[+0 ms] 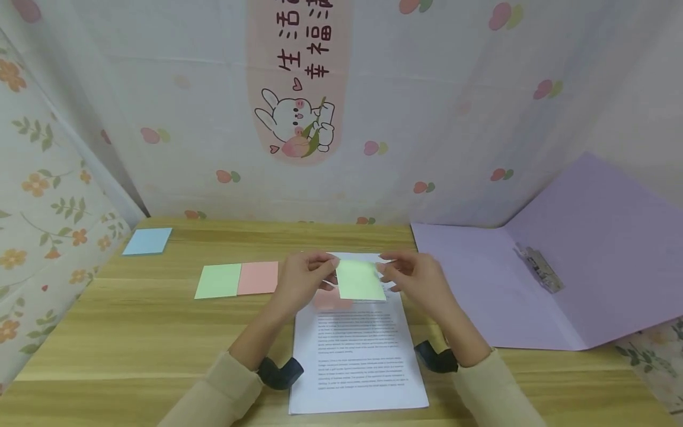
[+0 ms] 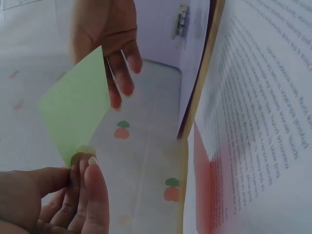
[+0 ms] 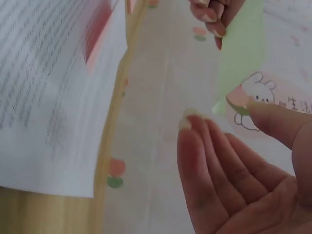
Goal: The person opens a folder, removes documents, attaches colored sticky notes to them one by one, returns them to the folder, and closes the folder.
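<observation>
The left grip (image 2: 73,204) pinches a green note (image 2: 78,105); the right grip (image 2: 105,34) shows beyond it, paper (image 2: 248,107) at right.

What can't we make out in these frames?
Head: pink note on the page, partly hidden behind the green note.
Head: page print, mostly too small to read.
Head: rabbit panel lettering, partly cut off by the top edge.
Right wrist: left hand, mostly cut off by the top edge.
</observation>
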### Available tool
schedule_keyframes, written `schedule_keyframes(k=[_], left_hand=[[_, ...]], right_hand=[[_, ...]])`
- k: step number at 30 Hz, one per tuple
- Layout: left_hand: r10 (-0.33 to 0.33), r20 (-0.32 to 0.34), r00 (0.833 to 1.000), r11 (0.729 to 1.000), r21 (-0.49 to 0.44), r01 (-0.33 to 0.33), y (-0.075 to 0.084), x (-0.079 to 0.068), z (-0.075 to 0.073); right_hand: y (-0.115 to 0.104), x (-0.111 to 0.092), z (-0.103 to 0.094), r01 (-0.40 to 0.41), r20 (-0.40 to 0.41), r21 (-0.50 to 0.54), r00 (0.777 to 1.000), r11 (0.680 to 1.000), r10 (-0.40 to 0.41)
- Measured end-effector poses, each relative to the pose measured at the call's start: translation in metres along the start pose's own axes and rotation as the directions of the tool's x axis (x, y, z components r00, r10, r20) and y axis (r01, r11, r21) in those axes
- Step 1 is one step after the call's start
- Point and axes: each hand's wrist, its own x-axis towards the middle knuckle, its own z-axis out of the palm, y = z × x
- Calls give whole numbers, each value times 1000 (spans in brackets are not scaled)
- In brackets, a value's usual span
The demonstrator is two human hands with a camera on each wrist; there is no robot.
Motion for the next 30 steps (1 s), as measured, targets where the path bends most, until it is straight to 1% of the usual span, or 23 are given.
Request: schedule_keyframes(k=[2, 3, 7, 10, 12, 15, 17, 18, 21, 23, 25, 27, 30], left_hand=[[10, 18, 1000, 1000, 4, -10, 1, -2, 3], [13, 25, 1000, 1000, 10, -14, 1, -3, 4], [7, 53, 999, 999, 39, -9, 2, -8, 8], [-3, 105, 995, 998, 69, -4, 1, -14, 10], [-3, 151, 989, 995, 96, -11, 0, -18, 12], [6, 206, 979, 982, 185, -45, -2, -25, 15], [14, 226, 974, 959, 273, -77, -3, -30, 17], [13, 232, 973, 942, 323, -90, -4, -33, 19], [16, 234, 972, 879, 459, -125, -8, -39, 23], [8, 229, 973, 846, 518, -129, -10, -41, 27], [6, 214, 977, 815, 565, -129, -14, -43, 31], [-4, 193, 981, 792, 599, -114, -17, -44, 34], [8, 167, 986, 753, 648, -115, -20, -45, 38]], right_hand=[[5, -1, -1, -60, 50, 101, 997, 993, 56], [7, -2, -1, -82, 64, 133, 995, 988, 74], [14, -8, -4, -140, 92, 186, 988, 972, 125], [19, -14, -6, -163, 122, 175, 982, 971, 143], [22, -19, -7, -176, 137, 159, 978, 971, 155], [26, -27, -9, -173, 162, 138, 975, 975, 150], [30, -32, -10, -164, 180, 125, 974, 979, 140], [31, -34, -10, -153, 190, 123, 973, 980, 128], [37, -38, -8, -128, 209, 118, 973, 985, 102], [41, -39, -5, -113, 210, 94, 974, 989, 91], [45, -39, 0, -94, 203, 38, 976, 995, 84], [48, -39, 4, -71, 194, -22, 978, 997, 74], [49, -39, 7, -26, 188, -95, 981, 995, 44]])
